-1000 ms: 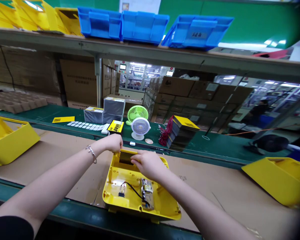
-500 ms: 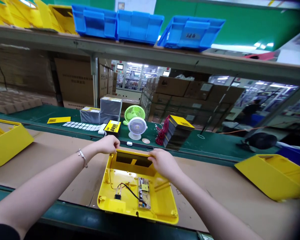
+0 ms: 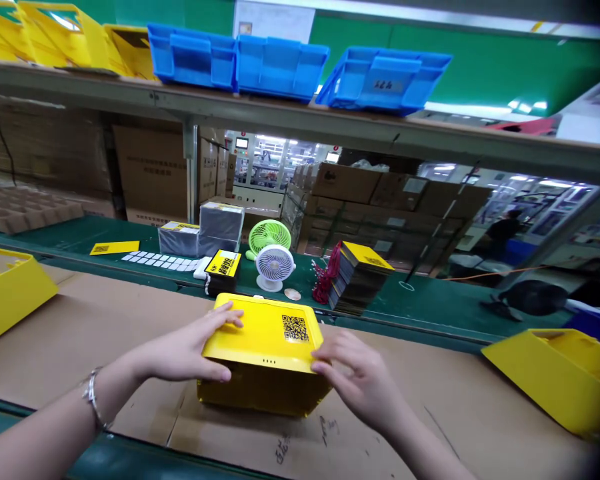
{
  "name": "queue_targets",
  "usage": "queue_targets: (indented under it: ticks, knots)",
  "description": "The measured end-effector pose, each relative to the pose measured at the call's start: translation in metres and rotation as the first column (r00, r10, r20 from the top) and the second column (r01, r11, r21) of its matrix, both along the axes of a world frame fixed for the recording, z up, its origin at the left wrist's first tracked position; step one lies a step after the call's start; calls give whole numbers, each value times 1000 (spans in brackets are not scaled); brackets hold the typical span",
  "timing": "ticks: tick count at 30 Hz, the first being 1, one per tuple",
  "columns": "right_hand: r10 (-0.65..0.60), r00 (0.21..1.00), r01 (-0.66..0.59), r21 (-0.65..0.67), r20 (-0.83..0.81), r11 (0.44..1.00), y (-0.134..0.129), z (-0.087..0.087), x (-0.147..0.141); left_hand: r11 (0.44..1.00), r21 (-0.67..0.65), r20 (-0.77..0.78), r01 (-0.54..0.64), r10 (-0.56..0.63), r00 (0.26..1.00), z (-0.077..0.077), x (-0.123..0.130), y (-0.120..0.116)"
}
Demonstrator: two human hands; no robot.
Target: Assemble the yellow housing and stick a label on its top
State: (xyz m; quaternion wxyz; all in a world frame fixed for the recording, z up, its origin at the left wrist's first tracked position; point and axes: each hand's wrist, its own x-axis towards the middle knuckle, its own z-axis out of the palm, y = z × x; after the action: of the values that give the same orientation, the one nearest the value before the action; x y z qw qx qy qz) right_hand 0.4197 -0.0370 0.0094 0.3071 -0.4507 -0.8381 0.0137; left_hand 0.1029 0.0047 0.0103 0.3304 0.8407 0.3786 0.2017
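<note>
A black QR code (image 3: pixel 295 328) marked the right part of the top of the yellow case (image 3: pixel 253 340). Smaller codes showed on the lone card (image 3: pixel 115 248) and on the tall card stack (image 3: pixel 360 287); the short stack (image 3: pixel 223 273) bore bold black characters on yellow, too small to read. Handwriting, also unreadable, ran across the cardboard (image 3: pixel 115 300) just before the case, and a dark scrawl marked the rightmost blue bin (image 3: pixel 387 85). Behind the case stood a white fan (image 3: pixel 275 263) and, partly hidden by it, a green fan (image 3: pixel 270 235); red cords (image 3: pixel 325 280) leaned against the tall stack. The case sat on the cardboard between the hands, glossy on top, its near side in shadow, four small dark marks along the near edge. The left hand (image 3: pixel 195 350) lay spread over its left end, hiding part of it; the right hand (image 3: pixel 355 373) pinched its near right corner between thumb and fingers.
</note>
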Motion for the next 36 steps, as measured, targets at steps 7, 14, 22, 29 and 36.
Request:
queue_targets:
  ticks: [7,14,22,29,36]
  knots:
    - [-337,906,174,-499,-257,849,66,-3,-17,875,-267,194,-405,460,866,-7,40,56]
    - [-379,851,112,-578,-364,808,70,-8,-24,872,-264,247,-412,474,845,-13,43,63]
    - [-416,873,230,-539,-254,811,68,-7,-26,867,-289,272,-405,480,834,-17,42,59]
    - [-453,891,426,-388,22,818,57,-1,-31,853,-346,298,-390,495,816,-8,42,41]
    - [-294,947,320,-341,126,884,63,-1,-35,831,-306,309,-465,548,777,-31,38,77]
